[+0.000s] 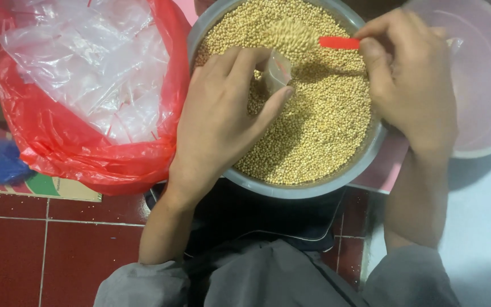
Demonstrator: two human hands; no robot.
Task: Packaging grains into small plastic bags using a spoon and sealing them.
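A grey metal bowl [291, 190] full of small yellow grains [325, 119] sits in front of me. My left hand [223, 113] reaches over the bowl and grips a small clear cup [277, 71] tilted among the grains. My right hand [410, 79] hovers over the bowl's right rim and pinches the top of a small clear plastic bag with a red strip [339, 42]. Grains stream down by the bag's mouth, blurred in motion.
A red plastic bag [86, 153] holding several clear small bags [92, 74] lies at the left on a cardboard box [58, 187]. A pink translucent basin [484, 74] stands at the right. Below are red floor tiles [12, 256] and my grey sleeves.
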